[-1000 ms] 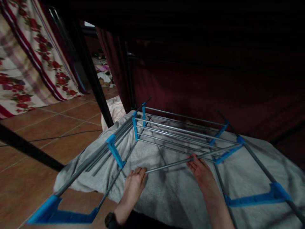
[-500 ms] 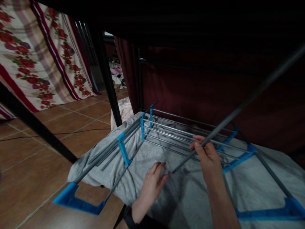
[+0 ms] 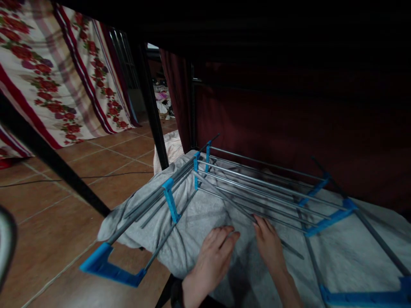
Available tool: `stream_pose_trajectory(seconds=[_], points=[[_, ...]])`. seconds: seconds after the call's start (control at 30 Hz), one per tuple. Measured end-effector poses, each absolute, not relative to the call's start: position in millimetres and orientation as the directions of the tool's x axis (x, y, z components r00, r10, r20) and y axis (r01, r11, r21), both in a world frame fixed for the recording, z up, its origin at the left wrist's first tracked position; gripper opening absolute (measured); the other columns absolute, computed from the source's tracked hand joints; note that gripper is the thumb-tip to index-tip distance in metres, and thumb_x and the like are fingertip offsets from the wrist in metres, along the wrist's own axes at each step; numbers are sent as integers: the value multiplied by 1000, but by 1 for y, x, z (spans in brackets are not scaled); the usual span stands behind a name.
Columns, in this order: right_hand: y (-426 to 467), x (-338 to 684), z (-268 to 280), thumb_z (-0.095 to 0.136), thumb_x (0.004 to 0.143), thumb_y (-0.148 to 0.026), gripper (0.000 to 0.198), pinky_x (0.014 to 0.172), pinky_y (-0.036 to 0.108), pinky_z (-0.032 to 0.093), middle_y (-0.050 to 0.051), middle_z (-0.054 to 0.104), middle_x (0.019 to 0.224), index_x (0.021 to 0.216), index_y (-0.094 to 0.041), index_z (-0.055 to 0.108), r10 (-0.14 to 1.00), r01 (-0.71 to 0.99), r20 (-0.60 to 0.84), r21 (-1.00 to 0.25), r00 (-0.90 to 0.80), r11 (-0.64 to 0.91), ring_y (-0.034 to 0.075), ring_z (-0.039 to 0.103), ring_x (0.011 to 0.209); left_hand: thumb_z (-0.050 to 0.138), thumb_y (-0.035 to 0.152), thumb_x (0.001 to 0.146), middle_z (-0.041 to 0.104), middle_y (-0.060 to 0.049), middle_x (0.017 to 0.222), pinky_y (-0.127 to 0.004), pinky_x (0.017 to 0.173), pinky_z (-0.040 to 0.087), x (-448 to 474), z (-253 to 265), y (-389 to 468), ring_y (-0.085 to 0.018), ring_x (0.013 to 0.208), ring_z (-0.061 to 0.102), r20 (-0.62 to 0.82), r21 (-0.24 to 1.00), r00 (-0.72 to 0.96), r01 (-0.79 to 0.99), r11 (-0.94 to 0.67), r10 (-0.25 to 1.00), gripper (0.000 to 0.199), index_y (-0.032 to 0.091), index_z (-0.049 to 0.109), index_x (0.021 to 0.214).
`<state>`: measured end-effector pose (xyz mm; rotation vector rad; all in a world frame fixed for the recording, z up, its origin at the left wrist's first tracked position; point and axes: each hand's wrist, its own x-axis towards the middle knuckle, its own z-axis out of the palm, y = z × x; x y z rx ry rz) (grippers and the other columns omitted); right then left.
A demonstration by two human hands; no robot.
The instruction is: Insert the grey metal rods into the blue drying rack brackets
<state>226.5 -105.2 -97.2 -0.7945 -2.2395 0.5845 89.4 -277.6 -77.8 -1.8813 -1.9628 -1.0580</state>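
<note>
My right hand [image 3: 269,244] is closed around a loose grey metal tube [image 3: 236,206]. The tube slants low in front of the rack's crossbars, its far end beside a blue bracket [image 3: 196,171] and its near end over the cloth at right. My left hand [image 3: 216,250] hovers left of it with bent fingers spread from the thumb and nothing visible in them. Both hands are above a grey blanket [image 3: 192,233]. A partly assembled rack [image 3: 244,176] of thin metal bars and blue plastic brackets lies there, with a blue end piece [image 3: 112,269] at its left front.
Another blue end piece [image 3: 366,298] is at the front right. A black metal post [image 3: 154,111] and a slanting black bar [image 3: 54,158] frame the left side. A dark red curtain [image 3: 289,128] hangs behind. Brown floor tiles [image 3: 64,214] and a floral cloth [image 3: 61,85] lie left.
The tube in my right hand has swung down from a steep upward slant at right to a low slant across the rack. My right hand has lowered; the left moved slightly right.
</note>
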Motion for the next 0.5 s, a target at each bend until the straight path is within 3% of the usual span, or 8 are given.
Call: stream_pose_trajectory(seconds=[0.13, 0.23, 0.37, 0.5], points=[[-113, 230, -106, 39, 95, -15, 44, 86, 42, 51, 6, 72, 106, 128, -30, 63, 558, 386, 452, -420, -696, 822, 25, 66, 95, 44, 6, 94, 64, -11, 125, -39, 99, 52, 92, -73, -277, -22, 117, 59, 652, 242, -57, 961, -136, 756, 44, 19, 56, 134], [-115, 230, -109, 36, 93, -8, 48, 88, 42, 49, 6, 71, 108, 127, -28, 63, 511, 392, 461, -333, -725, 857, 25, 65, 98, 45, 5, 92, 63, -11, 128, -44, 106, 47, 91, -71, -271, -24, 122, 56, 623, 237, -71, 966, -101, 779, 44, 19, 56, 132], [-118, 236, -119, 37, 97, -12, 40, 88, 42, 48, 6, 72, 104, 122, -28, 64, 505, 409, 460, -299, -730, 862, 25, 66, 96, 47, 5, 90, 60, -10, 133, -48, 110, 42, 85, -82, -263, -26, 126, 53, 504, 244, -170, 968, 49, 847, 46, 21, 56, 133], [-121, 249, -134, 39, 100, -21, 32, 85, 41, 48, 7, 73, 102, 120, -26, 64, 511, 420, 454, -292, -730, 859, 25, 68, 93, 47, 9, 95, 63, -8, 126, -47, 113, 38, 81, -97, -258, -24, 121, 55, 418, 202, -160, 976, 80, 894, 42, 23, 55, 134]])
